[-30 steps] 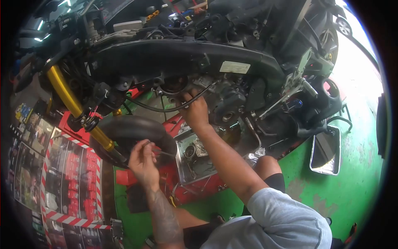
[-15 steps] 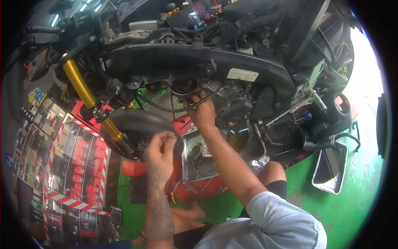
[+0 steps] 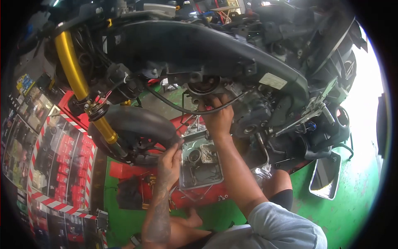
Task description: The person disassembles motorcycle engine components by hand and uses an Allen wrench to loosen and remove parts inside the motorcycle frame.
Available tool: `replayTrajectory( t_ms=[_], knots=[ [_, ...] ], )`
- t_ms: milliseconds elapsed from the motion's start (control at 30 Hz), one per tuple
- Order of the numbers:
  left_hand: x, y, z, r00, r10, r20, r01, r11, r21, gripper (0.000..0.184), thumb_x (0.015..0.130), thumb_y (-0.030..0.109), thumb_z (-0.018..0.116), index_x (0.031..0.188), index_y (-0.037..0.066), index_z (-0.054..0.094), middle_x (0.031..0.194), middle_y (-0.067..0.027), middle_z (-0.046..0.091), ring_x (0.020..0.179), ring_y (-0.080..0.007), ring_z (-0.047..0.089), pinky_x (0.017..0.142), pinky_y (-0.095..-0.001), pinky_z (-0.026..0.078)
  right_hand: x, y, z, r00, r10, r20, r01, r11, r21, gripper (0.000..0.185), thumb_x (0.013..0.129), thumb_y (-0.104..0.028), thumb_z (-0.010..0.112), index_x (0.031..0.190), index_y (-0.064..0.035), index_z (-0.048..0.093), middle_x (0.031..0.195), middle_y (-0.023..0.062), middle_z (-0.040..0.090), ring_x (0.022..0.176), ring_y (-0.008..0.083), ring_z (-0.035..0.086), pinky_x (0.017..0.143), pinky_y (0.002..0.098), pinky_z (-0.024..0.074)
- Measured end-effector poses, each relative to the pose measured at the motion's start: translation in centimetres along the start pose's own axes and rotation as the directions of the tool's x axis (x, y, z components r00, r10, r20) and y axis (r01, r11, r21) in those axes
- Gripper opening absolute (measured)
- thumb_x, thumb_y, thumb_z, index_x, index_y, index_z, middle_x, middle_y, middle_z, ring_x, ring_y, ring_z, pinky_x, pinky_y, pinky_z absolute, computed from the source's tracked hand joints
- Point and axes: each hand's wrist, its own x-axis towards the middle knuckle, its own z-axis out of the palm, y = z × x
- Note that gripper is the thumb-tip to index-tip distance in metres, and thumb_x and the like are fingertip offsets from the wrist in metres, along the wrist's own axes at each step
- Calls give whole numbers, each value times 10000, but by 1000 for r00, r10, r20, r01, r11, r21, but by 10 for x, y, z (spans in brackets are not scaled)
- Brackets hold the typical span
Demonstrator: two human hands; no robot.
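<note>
The motorcycle (image 3: 186,45) stands before you, its engine (image 3: 253,114) above the metal tray (image 3: 207,174). Your right hand (image 3: 219,122) reaches upward behind the black hose (image 3: 174,106), fingers bent, their grip hidden. Your left hand (image 3: 170,159) points up beside the tray, fingers close together; I cannot tell if they pinch something.

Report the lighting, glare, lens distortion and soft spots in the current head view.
Head view, now: the right edge is blown out white beside the dark seat-side parts; a fisheye lens bows the black frame and leaves dark corners; haze softens the upper engine area; the left hand looks slightly blurred; the label is too soft to read.
</note>
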Motion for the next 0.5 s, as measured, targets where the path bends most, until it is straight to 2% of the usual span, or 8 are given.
replayTrajectory(
  t_ms=[100, 267, 300, 367, 500],
  knots=[
    [8, -1, -1, 923, 364, -123, -337, 920, 199, 230, 1016, 55, 571, 1199, -22, 686, 870, -129, 701, 788, -289, 696, 735, -383, 543, -6, -5, 0, 1000, -3, -16, 2, 999, -39, 232, 738, -94, 810, 950, -122, 718, 887, 80, 643, 799, 301, 661, 688, 416, 546],
    [43, 20, 7, 966, 225, -125, -230, 973, -27, 173, 1035, 48, 548, 1124, -25, 678, 899, -140, 740, 818, -294, 737, 725, -383, 558, -7, -1, -4, 1000, -7, 20, 6, 1000, 16, 291, 743, -88, 835, 997, -102, 694, 924, 85, 662, 830, 300, 680, 697, 417, 551],
    [56, 25, 9, 971, 197, -132, -207, 976, -69, 165, 1039, 47, 544, 1113, -20, 676, 905, -141, 747, 827, -292, 745, 726, -378, 562, -4, -2, -6, 998, 34, 51, -36, 999, 37, 312, 749, -85, 835, 1021, -95, 684, 931, 90, 663, 842, 306, 682, 704, 419, 551],
    [78, 19, 13, 951, 281, -133, -288, 957, -36, 153, 1045, 50, 541, 1099, -12, 670, 895, -139, 751, 838, -281, 754, 730, -363, 568, 2, -4, -12, 987, 118, 113, -127, 989, 74, 353, 760, -81, 835, 1068, -81, 662, 944, 98, 666, 867, 319, 685, 718, 423, 551],
    [111, 18, 12, 936, 341, -81, -340, 940, 30, 168, 1059, 65, 537, 1140, 0, 670, 870, -132, 749, 825, -228, 754, 733, -338, 568, -1, 2, -11, 989, 52, 140, -65, 994, 92, 384, 774, -73, 823, 1111, -65, 640, 960, 109, 664, 888, 337, 675, 756, 438, 541]
  ],
)
